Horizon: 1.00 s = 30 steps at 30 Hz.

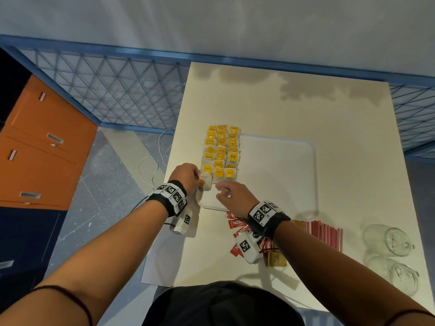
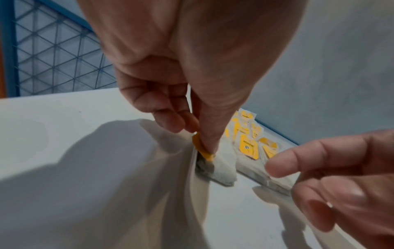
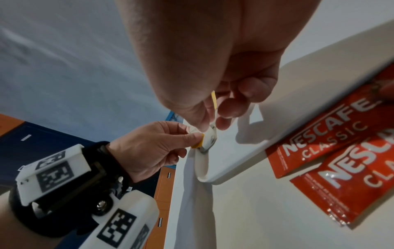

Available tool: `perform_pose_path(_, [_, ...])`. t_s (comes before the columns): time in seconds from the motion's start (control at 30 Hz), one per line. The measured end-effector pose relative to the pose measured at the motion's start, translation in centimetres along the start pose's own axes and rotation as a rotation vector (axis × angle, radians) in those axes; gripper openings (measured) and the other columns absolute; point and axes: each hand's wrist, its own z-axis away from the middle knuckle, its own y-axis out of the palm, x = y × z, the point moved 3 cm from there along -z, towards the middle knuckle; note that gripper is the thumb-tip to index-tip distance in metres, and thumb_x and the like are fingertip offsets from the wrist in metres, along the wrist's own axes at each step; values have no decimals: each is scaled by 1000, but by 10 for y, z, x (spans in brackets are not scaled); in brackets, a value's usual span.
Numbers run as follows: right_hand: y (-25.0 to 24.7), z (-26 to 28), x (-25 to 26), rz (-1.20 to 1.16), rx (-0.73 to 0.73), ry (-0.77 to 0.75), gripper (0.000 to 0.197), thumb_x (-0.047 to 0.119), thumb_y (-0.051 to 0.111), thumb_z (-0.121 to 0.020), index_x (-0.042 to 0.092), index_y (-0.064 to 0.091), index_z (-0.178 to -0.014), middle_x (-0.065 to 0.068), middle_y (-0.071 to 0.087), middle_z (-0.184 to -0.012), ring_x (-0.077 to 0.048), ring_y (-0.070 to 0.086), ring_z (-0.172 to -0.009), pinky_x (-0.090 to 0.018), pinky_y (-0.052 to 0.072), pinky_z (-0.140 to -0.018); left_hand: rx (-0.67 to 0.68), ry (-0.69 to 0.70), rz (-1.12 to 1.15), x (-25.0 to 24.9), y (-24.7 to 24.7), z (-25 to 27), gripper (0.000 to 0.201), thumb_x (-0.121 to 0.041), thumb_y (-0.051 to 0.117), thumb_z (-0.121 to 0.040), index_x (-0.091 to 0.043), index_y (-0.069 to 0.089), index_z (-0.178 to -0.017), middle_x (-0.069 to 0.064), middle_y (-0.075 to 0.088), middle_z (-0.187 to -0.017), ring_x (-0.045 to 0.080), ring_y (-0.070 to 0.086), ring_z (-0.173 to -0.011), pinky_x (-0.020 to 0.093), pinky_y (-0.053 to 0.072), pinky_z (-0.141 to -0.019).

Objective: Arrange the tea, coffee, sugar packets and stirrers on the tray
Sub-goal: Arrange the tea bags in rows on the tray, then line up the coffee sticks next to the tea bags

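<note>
Tea bags with yellow tags [image 1: 221,149] lie in three columns along the left part of the white tray [image 1: 282,172]. My left hand [image 1: 201,178] pinches the yellow tag of one more tea bag [image 1: 207,183] at the tray's near-left corner; the left wrist view shows the left hand [image 2: 199,136] and the bag [image 2: 221,166] touching the tray floor beside the rim. My right hand [image 1: 221,187] hovers just right of it, fingers loosely bent, one fingertip [image 2: 275,168] at a neighbouring bag. Red coffee sachets [image 1: 237,223], red stirrers [image 1: 326,234] and brown sugar packets [image 1: 276,258] lie on the table.
Two glass jars [image 1: 390,238] lie on their sides at the table's near right. The tray's right part is bare. The table's left edge runs close to the tray; orange drawers [image 1: 42,149] and a blue mesh fence [image 1: 113,90] stand beyond it.
</note>
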Motion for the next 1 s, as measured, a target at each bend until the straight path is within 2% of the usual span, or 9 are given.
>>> perform_pose_path(0.17, [-9, 8, -9, -16, -68, 2, 31, 27, 59, -97, 21, 66, -127, 2, 67, -116, -16, 62, -107, -32, 49, -98, 5, -13, 9, 1, 1, -2, 21, -23, 83, -77, -21, 62, -73, -1, 67, -76, 23, 64, -77, 29, 48, -69])
perform_pose_path(0.27, [-14, 11, -17, -60, -108, 16, 28, 25, 60, -97, 21, 69, -123, 5, 68, -109, -13, 63, -102, -26, 48, -91, -5, -8, 37, 1, 0, -1, 22, -22, 84, -77, -21, 61, -79, -6, 64, -76, 17, 60, -73, 25, 41, -62])
perform_pose_path(0.33, [-18, 15, -22, -73, -122, 19, 27, 25, 58, -98, 22, 69, -122, 8, 66, -108, -11, 62, -101, -23, 45, -88, -12, -9, 51, 2, -1, 0, 25, -22, 85, -76, -21, 62, -85, -7, 64, -79, 14, 60, -74, 25, 42, -64])
perform_pose_path(0.43, [-23, 19, -30, -85, -153, 24, 27, 26, 53, -99, 24, 70, -120, 9, 66, -113, -10, 63, -103, -26, 50, -91, -23, -10, 73, 2, -2, 4, 30, -25, 86, -74, -21, 62, -91, -6, 66, -83, 14, 62, -78, 27, 44, -65])
perform_pose_path(0.5, [-27, 22, -35, -83, -178, 22, 27, 27, 52, -98, 26, 70, -118, 9, 68, -112, -7, 64, -96, -25, 51, -88, -22, 9, 71, 1, -2, 8, 31, -29, 87, -73, -23, 62, -91, -6, 65, -83, 13, 62, -78, 27, 45, -64])
perform_pose_path(0.6, [-35, 30, -39, -67, -207, 7, 26, 29, 53, -99, 28, 70, -118, 11, 69, -106, -2, 63, -82, -19, 48, -77, -8, 75, 58, -4, 1, 18, 24, -33, 83, -77, -26, 63, -88, -8, 66, -84, 12, 63, -79, 29, 50, -70])
perform_pose_path(0.73, [-46, 45, -40, -46, -227, -17, 25, 28, 56, -100, 28, 70, -120, 14, 68, -104, 1, 58, -81, -23, 47, -82, 67, 234, 18, -15, 9, 40, 16, -30, 76, -82, -23, 62, -87, -9, 64, -82, 13, 60, -77, 25, 48, -68])
perform_pose_path(0.8, [-50, 55, -39, 18, -233, -46, 24, 28, 58, -99, 28, 69, -121, 14, 68, -108, -1, 58, -85, -25, 47, -85, 110, 303, -32, -20, 16, 52, 18, -33, 75, -84, -23, 62, -92, -7, 64, -85, 14, 59, -78, 25, 45, -68])
perform_pose_path(1.0, [-53, 83, -53, 206, -202, -60, 29, 36, 63, -96, 35, 64, -125, 15, 63, -114, -5, 58, -97, -30, 49, -90, 256, 493, -242, -37, 50, 85, 38, -47, 69, -88, -23, 62, -116, -4, 61, -109, 14, 55, -95, 26, 41, -80])
